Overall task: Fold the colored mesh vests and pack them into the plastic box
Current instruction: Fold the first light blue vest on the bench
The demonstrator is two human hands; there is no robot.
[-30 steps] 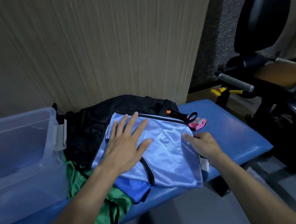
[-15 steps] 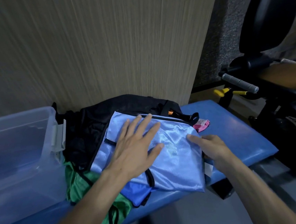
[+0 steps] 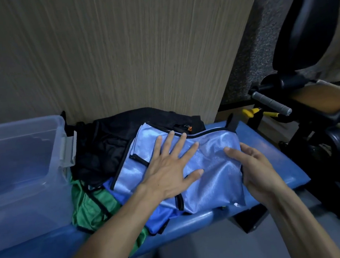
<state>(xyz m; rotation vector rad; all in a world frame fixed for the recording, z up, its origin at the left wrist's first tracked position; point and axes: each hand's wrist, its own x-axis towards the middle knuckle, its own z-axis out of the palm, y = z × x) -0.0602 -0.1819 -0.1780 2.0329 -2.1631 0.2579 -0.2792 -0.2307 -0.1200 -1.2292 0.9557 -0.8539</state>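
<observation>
Since the earlier frames the right hand (image 3: 251, 163) has been slid under the right edge of the light blue vest (image 3: 189, 168), which is now lifted and bulged where it had lain flat, and the pink scrap once seen past that edge has been covered. The left hand (image 3: 169, 167) is spread wide, its fingers straight, and is pressed flat on the middle of the vest; the right hand's fingers are curled round the vest's raised right edge, the thumb on top. The vest is laid over a heap on the blue padded counter (image 3: 271, 150), its long axis running from the near edge toward the wood-grained panel behind. The fold, it is judged, is to be carried leftward over the pinning left hand, so the right hand is the nearer to the edge that must travel. The plastic box (image 3: 19, 126) stands well to the left of the vest, clear-walled and rigid. The vest is thin, shiny mesh, bound in black tape. Beneath it a darker blue vest (image 3: 159, 219), a green vest (image 3: 93, 209) and black fabric (image 3: 104, 147) are bunched.
</observation>
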